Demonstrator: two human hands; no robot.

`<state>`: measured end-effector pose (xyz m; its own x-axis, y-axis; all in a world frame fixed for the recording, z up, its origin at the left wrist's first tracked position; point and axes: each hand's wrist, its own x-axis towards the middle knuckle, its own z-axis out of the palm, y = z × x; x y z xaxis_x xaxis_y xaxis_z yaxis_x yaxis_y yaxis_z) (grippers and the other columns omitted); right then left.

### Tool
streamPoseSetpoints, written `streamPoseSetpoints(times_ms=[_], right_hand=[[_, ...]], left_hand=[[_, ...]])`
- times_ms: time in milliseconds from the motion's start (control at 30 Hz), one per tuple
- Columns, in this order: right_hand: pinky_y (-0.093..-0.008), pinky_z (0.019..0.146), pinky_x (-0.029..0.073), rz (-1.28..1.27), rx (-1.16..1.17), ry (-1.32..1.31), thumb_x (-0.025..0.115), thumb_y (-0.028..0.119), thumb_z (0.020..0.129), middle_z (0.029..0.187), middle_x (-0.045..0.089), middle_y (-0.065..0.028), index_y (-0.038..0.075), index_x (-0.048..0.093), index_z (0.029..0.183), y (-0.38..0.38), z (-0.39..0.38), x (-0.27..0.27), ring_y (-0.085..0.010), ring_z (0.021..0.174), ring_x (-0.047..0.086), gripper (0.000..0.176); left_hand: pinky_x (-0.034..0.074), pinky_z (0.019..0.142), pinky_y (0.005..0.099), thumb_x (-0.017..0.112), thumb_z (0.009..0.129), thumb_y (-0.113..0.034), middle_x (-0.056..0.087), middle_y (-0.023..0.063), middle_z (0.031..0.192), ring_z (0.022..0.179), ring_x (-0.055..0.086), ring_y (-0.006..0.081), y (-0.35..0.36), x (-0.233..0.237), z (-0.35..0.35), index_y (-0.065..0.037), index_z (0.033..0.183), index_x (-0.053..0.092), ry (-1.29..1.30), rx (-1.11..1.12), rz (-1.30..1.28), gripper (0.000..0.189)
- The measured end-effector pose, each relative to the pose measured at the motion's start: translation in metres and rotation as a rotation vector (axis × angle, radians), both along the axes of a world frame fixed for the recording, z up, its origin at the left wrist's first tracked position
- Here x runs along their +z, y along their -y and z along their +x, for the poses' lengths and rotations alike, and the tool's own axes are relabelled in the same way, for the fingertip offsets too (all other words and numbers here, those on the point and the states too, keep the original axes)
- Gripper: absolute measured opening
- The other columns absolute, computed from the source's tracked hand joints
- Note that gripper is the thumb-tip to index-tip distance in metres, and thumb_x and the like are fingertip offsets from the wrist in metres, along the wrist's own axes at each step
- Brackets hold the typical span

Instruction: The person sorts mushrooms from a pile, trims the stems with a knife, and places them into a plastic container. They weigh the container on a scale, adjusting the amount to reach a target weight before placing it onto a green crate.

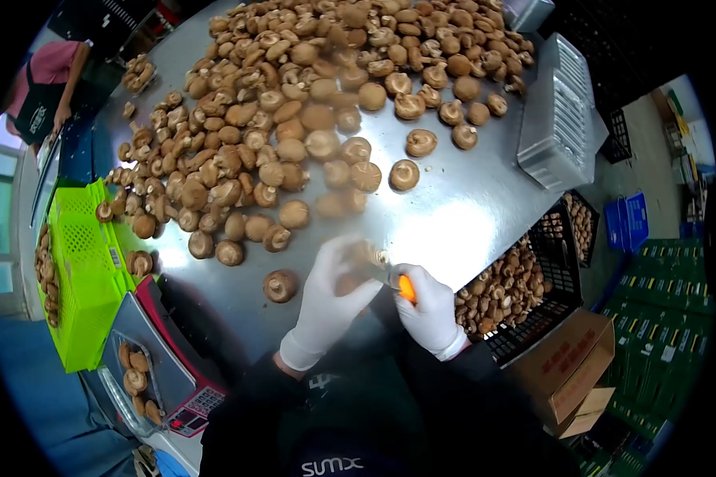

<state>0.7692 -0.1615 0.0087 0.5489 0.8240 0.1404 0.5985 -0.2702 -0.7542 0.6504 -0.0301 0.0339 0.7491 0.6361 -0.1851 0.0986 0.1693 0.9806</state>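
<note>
"One blurred brown mushroom [371,254], pale-stemmed: held where?"
"In the white-gloved left hand [326,298], fingers curled round, above the near edge of the grey steel counter [485,187]."
"Stem toward?"
"Toward the white-gloved right hand [431,312], clamped round an orange-handled tool [407,288]."

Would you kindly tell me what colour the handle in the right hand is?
The handle in the right hand is orange, seen best in the head view.

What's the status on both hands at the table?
Left hand holding blurred mushroom. Right hand gripping orange handle. Loose mushroom beside left hand; mushroom pile beyond.
</note>
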Motion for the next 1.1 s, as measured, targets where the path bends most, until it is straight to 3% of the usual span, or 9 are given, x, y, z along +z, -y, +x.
streamPoseSetpoints(times_ms=[433, 533, 567, 700, 767, 867, 900, 1000, 1100], right_hand=[[-0.0368, 0.062, 0.051, -0.012, -0.179, 0.183, 0.067, -0.002, 0.082, 0.082, 0.063, -0.0143, 0.005, 0.061, 0.1, 0.03, -0.001, -0.007, -0.0328, 0.071, 0.066, 0.02], [-0.0339, 0.05, 0.046, -0.104, -0.508, -0.116, 0.061, 0.009, 0.094, 0.066, 0.058, -0.0124, 0.003, 0.062, 0.099, 0.048, 0.014, -0.038, -0.0225, 0.053, 0.058, 0.008], [-0.0303, 0.051, 0.045, -0.013, -0.594, -0.221, 0.06, 0.012, 0.097, 0.069, 0.061, -0.0108, 0.002, 0.062, 0.099, 0.052, 0.026, -0.04, -0.0175, 0.055, 0.057, 0.01], [-0.0307, 0.064, 0.049, 0.015, -0.643, -0.454, 0.059, 0.017, 0.098, 0.085, 0.065, -0.0128, -0.002, 0.06, 0.108, 0.06, 0.061, -0.028, -0.019, 0.073, 0.063, 0.021], [-0.0349, 0.083, 0.052, -0.092, -0.628, -0.433, 0.057, 0.018, 0.098, 0.106, 0.064, -0.0204, -0.003, 0.05, 0.131, 0.047, 0.07, -0.026, -0.0285, 0.093, 0.065, 0.04], [-0.0407, 0.1, 0.045, -0.096, -0.507, -0.258, 0.055, 0.013, 0.097, 0.132, 0.051, -0.0273, -0.007, 0.041, 0.141, 0.036, 0.093, -0.05, -0.0388, 0.116, 0.056, 0.051], [-0.0424, 0.097, 0.046, -0.064, -0.491, -0.046, 0.057, 0.012, 0.095, 0.131, 0.051, -0.0263, -0.007, 0.042, 0.141, 0.031, 0.099, -0.057, -0.0413, 0.113, 0.056, 0.052], [-0.0464, 0.097, 0.041, -0.173, -0.474, 0.443, 0.062, 0.012, 0.091, 0.122, 0.054, -0.0211, -0.003, 0.048, 0.138, 0.012, 0.107, -0.062, -0.0386, 0.11, 0.054, 0.051], [-0.0481, 0.097, 0.038, -0.151, -0.323, 0.536, 0.064, 0.015, 0.09, 0.119, 0.057, -0.0167, 0.004, 0.057, 0.131, -0.024, 0.079, -0.04, -0.0331, 0.11, 0.054, 0.043]], left_hand=[[0.049, 0.098, 0.0314, 0.07, 0.083, 0.004, 0.06, 0.009, 0.121, 0.114, 0.06, 0.0169, 0.021, 0.008, 0.009, -0.001, 0.128, 0.049, 0.092, -0.174, -0.069, 0.05], [0.048, 0.1, 0.0324, 0.069, 0.083, 0.005, 0.059, 0.0094, 0.124, 0.117, 0.059, 0.0175, 0.019, 0.01, 0.005, -0.001, 0.129, 0.049, 0.092, -0.19, -0.071, 0.051], [0.047, 0.101, 0.0327, 0.069, 0.083, 0.005, 0.059, 0.0096, 0.125, 0.118, 0.059, 0.0176, 0.016, 0.014, 0.004, -0.001, 0.13, 0.048, 0.106, -0.189, -0.088, 0.051], [0.047, 0.102, 0.0328, 0.067, 0.086, 0.001, 0.058, 0.0096, 0.127, 0.117, 0.059, 0.0182, 0.012, 0.015, 0.004, -0.002, 0.133, 0.047, 0.121, -0.164, -0.167, 0.051], [0.049, 0.095, 0.0304, 0.065, 0.086, -0.001, 0.058, 0.0094, 0.128, 0.112, 0.06, 0.017, 0.008, 0.018, 0.0, -0.002, 0.135, 0.047, 0.097, -0.093, -0.276, 0.052], [0.049, 0.074, 0.0234, 0.059, 0.086, -0.004, 0.056, 0.0095, 0.128, 0.098, 0.059, 0.0141, -0.009, 0.02, -0.022, -0.004, 0.14, 0.044, 0.096, 0.104, -0.412, 0.055], [0.047, 0.069, 0.0222, 0.058, 0.086, -0.004, 0.057, 0.0099, 0.127, 0.095, 0.058, 0.0136, -0.017, 0.02, -0.031, -0.005, 0.141, 0.043, 0.111, 0.187, -0.426, 0.057], [0.047, 0.07, 0.0237, 0.052, 0.093, -0.008, 0.057, 0.0116, 0.123, 0.112, 0.061, 0.0222, -0.04, 0.013, -0.058, -0.005, 0.138, 0.044, 0.161, 0.381, -0.431, 0.046], [0.048, 0.07, 0.0229, 0.052, 0.1, -0.012, 0.059, 0.0104, 0.118, 0.107, 0.061, 0.0201, -0.051, 0.004, -0.064, -0.005, 0.129, 0.051, 0.038, 0.456, -0.272, 0.03]])
